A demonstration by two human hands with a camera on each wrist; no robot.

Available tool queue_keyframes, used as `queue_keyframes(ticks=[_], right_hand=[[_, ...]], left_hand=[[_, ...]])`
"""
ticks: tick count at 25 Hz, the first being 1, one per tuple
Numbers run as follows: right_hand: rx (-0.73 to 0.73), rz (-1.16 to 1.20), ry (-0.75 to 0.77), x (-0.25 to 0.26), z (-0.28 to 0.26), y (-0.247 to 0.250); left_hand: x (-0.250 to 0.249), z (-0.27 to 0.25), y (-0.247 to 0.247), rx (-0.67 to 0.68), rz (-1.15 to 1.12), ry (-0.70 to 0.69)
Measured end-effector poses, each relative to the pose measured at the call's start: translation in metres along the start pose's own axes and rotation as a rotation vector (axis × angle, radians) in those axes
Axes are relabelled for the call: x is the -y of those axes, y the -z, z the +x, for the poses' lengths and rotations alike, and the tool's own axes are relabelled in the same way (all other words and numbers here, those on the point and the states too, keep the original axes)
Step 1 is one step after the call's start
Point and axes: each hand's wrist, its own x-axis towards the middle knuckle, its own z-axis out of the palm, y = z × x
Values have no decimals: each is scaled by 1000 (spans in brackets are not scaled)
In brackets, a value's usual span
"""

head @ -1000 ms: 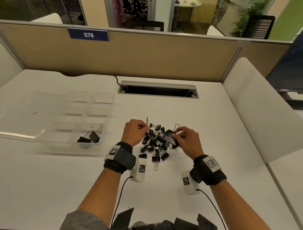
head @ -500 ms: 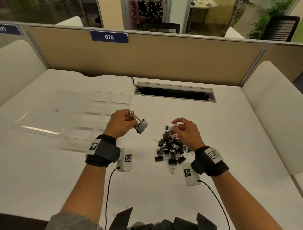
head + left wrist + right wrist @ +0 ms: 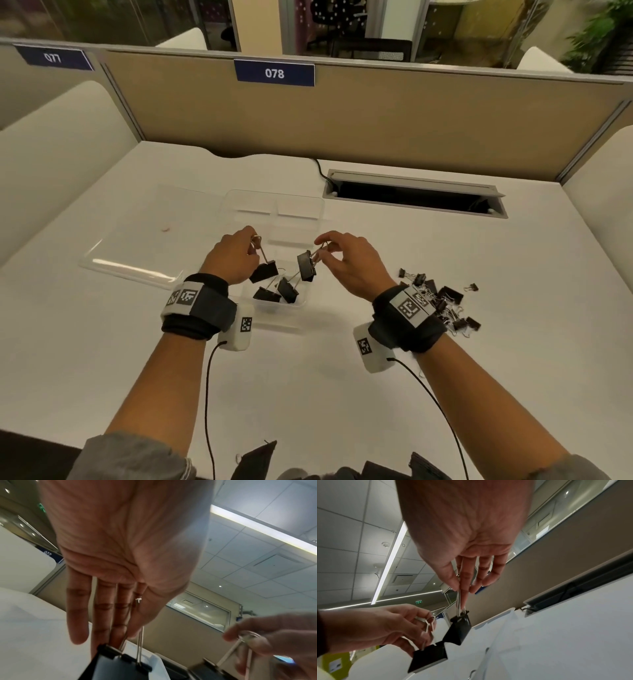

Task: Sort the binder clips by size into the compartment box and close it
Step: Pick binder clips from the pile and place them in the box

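A clear compartment box (image 3: 310,205) stands on the white table with its lid (image 3: 130,246) folded flat to the left. My left hand (image 3: 236,255) pinches the wire handles of a large black binder clip (image 3: 264,271), which hangs over the box's near compartment. My right hand (image 3: 346,262) pinches the handles of another large black clip (image 3: 306,266) beside it. Two large clips (image 3: 277,292) lie in that near compartment. A pile of smaller black clips (image 3: 442,301) lies on the table right of my right wrist. In the wrist views each clip (image 3: 118,665) (image 3: 458,628) dangles below fingertips.
A tan partition (image 3: 342,120) with a "078" label runs along the table's far edge. A cable slot (image 3: 414,198) with an open flap lies behind the box on the right. White side panels stand to the left and right.
Both hands have come left from the pile to over the box, each carrying a large clip. The right hand lifted its clip out of the pile.
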Motion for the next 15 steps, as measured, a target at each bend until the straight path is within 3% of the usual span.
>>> queue_keyframes(ticks=[6,12,15], right_hand=[[216,-61,-38,14,19,-41],[337,-156,-81,11,30,-61],[303,-438,27,9,34,-68]], left_hand=[[2,11,-11,298,4,-60],[5,27,-16,425,73,-70],[1,32,-19,416,182,-70]])
